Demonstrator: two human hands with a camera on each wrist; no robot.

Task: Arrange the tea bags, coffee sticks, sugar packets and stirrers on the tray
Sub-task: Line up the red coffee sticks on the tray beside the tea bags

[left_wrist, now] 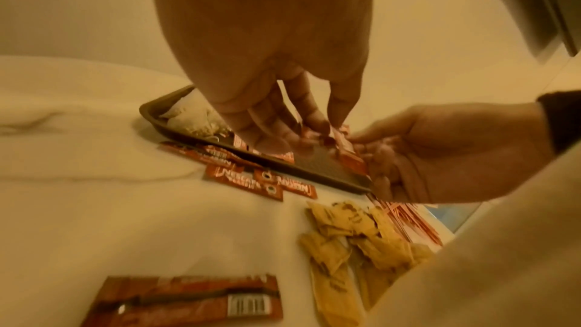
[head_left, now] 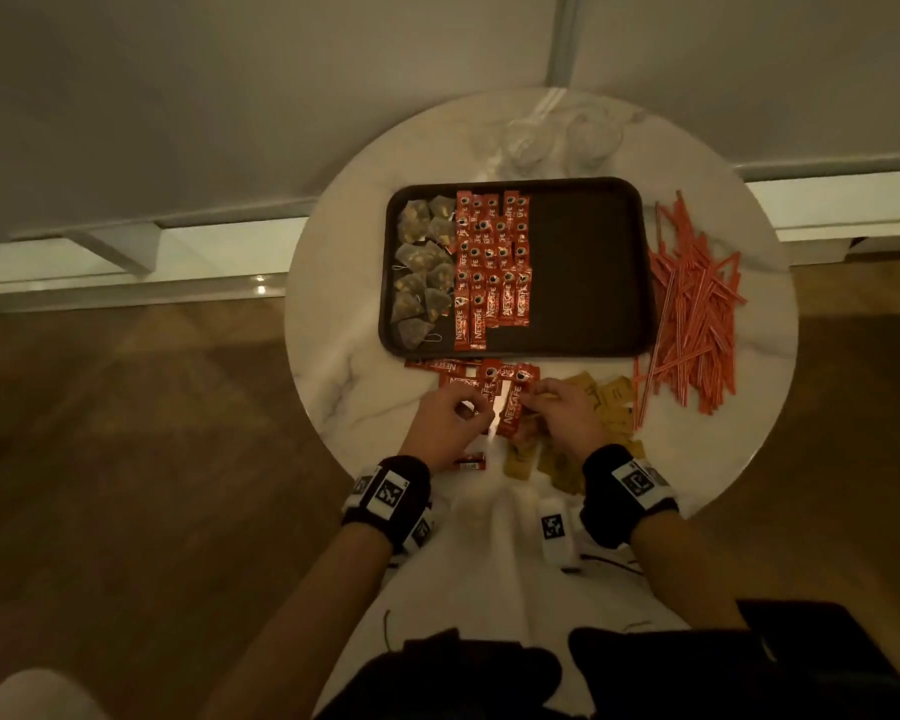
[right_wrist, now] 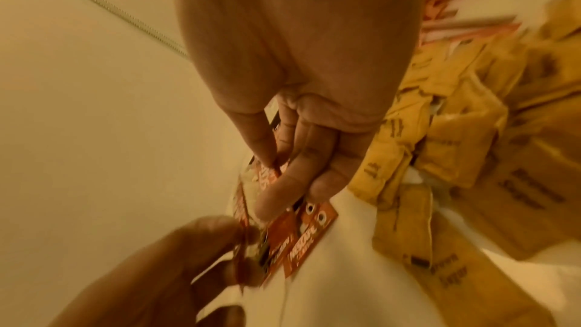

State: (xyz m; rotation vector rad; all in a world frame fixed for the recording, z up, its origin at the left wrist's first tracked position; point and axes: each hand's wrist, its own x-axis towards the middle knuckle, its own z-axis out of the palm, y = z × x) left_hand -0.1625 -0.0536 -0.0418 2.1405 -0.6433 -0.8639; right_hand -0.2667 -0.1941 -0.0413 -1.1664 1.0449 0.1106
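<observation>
1. While the dark brown flat tray sits in the middle of the round white marble counter, only its left part has things on it. The right part is bare.
2. The see-through pointy tea bags lie in a line down the left side of the tray. No tea bags show on the counter, so that job looks done.
3. Next to them, many red paper coffee sticks lie in neat rows on the tray. That job looks mostly done.
4. A few loose red coffee sticks lie on the counter, just beside the near edge of the tray. One more lies by the left wrist. These are left to do.
5. The left hand has its fingers curled in, pinching the edge of some coffee sticks.
6. The right hand has its thumb and fingers pinching a little bunch of held coffee sticks. Both hands are just in front of the tray, touching the same bunch. I think they are lining it up to put on the tray.
7. The yellow-brown paper sugar packets lie in a messy pile on the counter, by the right hand. None are on the tray yet.
8. The thin orange-red stirrers lie in a messy heap on the counter, just right of the tray. None are on the tray yet.
9. So I think about half the job is done.
</observation>
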